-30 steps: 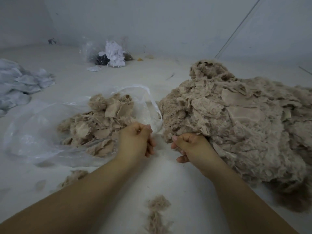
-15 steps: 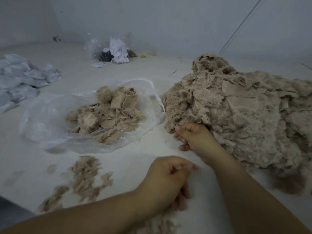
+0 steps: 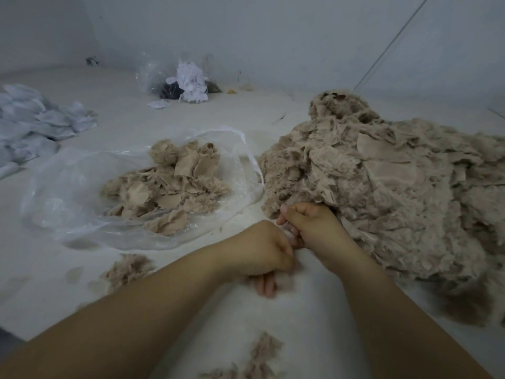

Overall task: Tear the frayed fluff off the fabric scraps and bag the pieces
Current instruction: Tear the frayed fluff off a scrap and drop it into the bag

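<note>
A big heap of beige frayed fabric scraps [image 3: 382,187] lies on the right of the white surface. My right hand [image 3: 311,222] sits at the heap's near-left edge, fingers curled and thumb on top. My left hand [image 3: 262,250] is curled just beside it, knuckles touching it. A small pale scrap [image 3: 287,230] shows between the two hands; most of it is hidden by the fingers. To the left lies a clear plastic bag [image 3: 68,192], mouth open, holding several trimmed beige pieces [image 3: 175,184]. Torn fluff [image 3: 128,269] lies near my left forearm, and more fluff [image 3: 262,354] lies between my arms.
A pile of white fabric pieces [image 3: 32,124] lies at the far left. Against the back wall stands another clear bag [image 3: 188,80] with white and dark scraps. The surface's near edge [image 3: 11,332] shows at the lower left.
My left hand dropped from beside the bag toward me, then rose to meet my right hand. My right hand stayed at the heap's edge. The camera view shifted slightly.
</note>
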`<state>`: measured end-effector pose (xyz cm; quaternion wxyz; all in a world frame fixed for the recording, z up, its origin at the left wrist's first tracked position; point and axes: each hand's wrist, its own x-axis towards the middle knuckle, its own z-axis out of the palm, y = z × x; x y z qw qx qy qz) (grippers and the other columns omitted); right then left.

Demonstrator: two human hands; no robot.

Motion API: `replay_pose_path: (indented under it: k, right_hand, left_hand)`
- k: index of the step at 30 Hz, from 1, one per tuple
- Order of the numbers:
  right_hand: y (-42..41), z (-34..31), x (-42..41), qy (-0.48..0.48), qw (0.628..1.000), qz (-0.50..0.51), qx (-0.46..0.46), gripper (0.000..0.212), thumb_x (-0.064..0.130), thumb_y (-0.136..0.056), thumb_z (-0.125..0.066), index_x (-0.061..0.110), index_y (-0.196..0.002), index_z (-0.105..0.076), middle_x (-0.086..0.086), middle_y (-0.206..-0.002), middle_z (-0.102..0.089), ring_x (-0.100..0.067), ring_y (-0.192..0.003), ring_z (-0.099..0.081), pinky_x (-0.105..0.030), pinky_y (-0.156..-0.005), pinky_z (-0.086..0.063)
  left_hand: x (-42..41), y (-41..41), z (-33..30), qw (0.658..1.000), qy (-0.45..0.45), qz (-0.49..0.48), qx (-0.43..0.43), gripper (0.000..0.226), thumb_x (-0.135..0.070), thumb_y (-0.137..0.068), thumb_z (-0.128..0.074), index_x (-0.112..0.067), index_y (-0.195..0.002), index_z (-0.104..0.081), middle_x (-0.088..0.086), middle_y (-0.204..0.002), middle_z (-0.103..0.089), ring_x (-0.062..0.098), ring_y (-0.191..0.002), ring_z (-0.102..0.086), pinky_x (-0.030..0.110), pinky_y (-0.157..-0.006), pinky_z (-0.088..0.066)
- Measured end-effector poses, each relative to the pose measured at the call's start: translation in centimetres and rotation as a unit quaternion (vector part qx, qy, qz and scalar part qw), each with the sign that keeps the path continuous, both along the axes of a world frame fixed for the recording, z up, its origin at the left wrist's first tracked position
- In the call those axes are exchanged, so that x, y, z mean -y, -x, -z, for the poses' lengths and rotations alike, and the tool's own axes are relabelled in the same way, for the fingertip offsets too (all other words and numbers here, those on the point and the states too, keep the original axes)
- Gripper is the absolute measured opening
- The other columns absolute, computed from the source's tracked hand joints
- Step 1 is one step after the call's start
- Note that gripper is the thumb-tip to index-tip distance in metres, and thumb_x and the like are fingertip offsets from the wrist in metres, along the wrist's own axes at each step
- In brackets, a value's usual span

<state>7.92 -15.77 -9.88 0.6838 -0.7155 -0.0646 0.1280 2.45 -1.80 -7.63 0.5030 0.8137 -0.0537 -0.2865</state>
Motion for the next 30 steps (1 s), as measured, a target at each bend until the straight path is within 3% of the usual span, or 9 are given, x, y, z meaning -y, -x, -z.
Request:
replay_pose_path:
  k: [2,3,6,9,11,14,20,24,30]
  right_hand:
    - [0.0,-0.1,0.0,0.010,1.000,-0.001,0.004,0.038,0.027,-0.097,-0.060,0.016,-0.061,-0.069,0.005,-0.047,-0.043,-0.009,-0.047,-0.045,-0.026,-0.049,-0.048]
    - [0.1,-0.1,0.0,0.014,1.000,-0.003,0.005,0.038,0.027,-0.097,-0.060,0.017,-0.061,-0.068,0.005,-0.046,-0.045,-0.008,-0.045,-0.046,-0.025,-0.047,-0.046]
    - [0.0,-0.1,0.0,0.022,1.000,-0.004,0.002,0.037,0.027,-0.098,-0.058,0.018,-0.063,-0.066,0.008,-0.046,-0.047,-0.004,-0.044,-0.045,-0.020,-0.043,-0.043]
    - [-0.1,-0.1,0.0,0.044,0.999,0.007,0.009,0.036,0.029,-0.098,-0.058,0.015,-0.065,-0.067,0.007,-0.047,-0.044,-0.005,-0.045,-0.041,-0.018,-0.043,-0.040]
    - [-0.1,-0.1,-0.1,0.046,0.999,0.009,0.006,0.036,0.029,-0.097,-0.059,0.015,-0.066,-0.067,0.008,-0.047,-0.043,-0.005,-0.045,-0.041,-0.018,-0.042,-0.039]
    - [0.0,-0.2,-0.1,0.044,0.999,0.011,0.001,0.035,0.030,-0.098,-0.058,0.015,-0.067,-0.065,0.008,-0.048,-0.043,-0.004,-0.045,-0.039,-0.017,-0.042,-0.039]
    - [0.2,-0.7,-0.1,-0.025,0.998,0.044,-0.039,0.028,0.026,-0.099,-0.055,0.024,-0.074,-0.065,0.006,-0.050,-0.041,-0.005,-0.046,-0.036,-0.019,-0.042,-0.037]
    - [0.0,-0.9,-0.2,-0.056,0.994,0.059,-0.066,0.014,0.022,-0.099,-0.055,0.025,-0.093,-0.067,0.005,-0.049,-0.040,-0.005,-0.044,-0.036,-0.019,-0.041,-0.037]
    - [0.0,-0.9,-0.5,-0.020,0.997,0.061,-0.049,0.034,0.028,-0.096,-0.060,0.029,-0.063,-0.067,0.001,-0.050,-0.036,-0.010,-0.045,-0.036,-0.024,-0.046,-0.039]
  left_hand:
    - [-0.8,0.1,-0.9,0.993,0.040,0.078,-0.078,0.019,-0.021,-0.096,-0.063,-0.004,-0.094,-0.071,0.015,-0.075,-0.072,0.023,-0.048,-0.066,0.024,-0.042,-0.051]
    - [-1.1,-0.3,-1.2,0.996,0.051,0.046,-0.050,0.016,-0.019,-0.097,-0.062,-0.007,-0.093,-0.072,0.013,-0.071,-0.071,0.021,-0.045,-0.064,0.023,-0.041,-0.050]
    - [-1.5,-2.6,-1.2,0.971,0.068,-0.191,0.127,0.028,-0.011,-0.086,-0.072,-0.014,-0.060,-0.065,0.008,-0.047,-0.054,0.018,-0.033,-0.043,0.017,-0.034,-0.032]
    - [-1.4,-4.5,0.1,0.904,0.083,-0.354,0.223,0.021,-0.006,-0.081,-0.073,-0.014,-0.069,-0.058,0.004,-0.053,-0.052,0.021,-0.042,-0.044,0.022,-0.039,-0.033]
    - [-0.9,-5.0,1.2,0.902,-0.014,-0.336,0.271,0.018,-0.016,-0.081,-0.072,-0.019,-0.086,-0.055,0.003,-0.070,-0.055,0.022,-0.057,-0.055,0.028,-0.049,-0.040]
    - [0.2,-5.1,2.6,0.888,-0.135,-0.293,0.327,0.020,-0.020,-0.082,-0.064,-0.015,-0.070,-0.050,0.008,-0.076,-0.055,0.028,-0.073,-0.058,0.032,-0.054,-0.038]
    - [0.9,-3.2,3.6,0.881,-0.054,-0.246,0.400,0.019,-0.008,-0.086,-0.064,-0.001,-0.072,-0.054,0.011,-0.064,-0.052,0.021,-0.059,-0.047,0.035,-0.055,-0.037]
    - [0.7,-2.7,3.0,0.909,0.047,-0.221,0.350,0.020,0.004,-0.082,-0.064,0.008,-0.067,-0.051,0.007,-0.059,-0.043,0.009,-0.054,-0.040,0.027,-0.051,-0.033]
    - [0.7,-1.4,1.9,0.925,0.141,-0.145,0.322,0.033,0.012,-0.070,-0.056,-0.011,-0.050,-0.043,-0.015,-0.047,-0.042,-0.003,-0.046,-0.039,0.012,-0.048,-0.031]
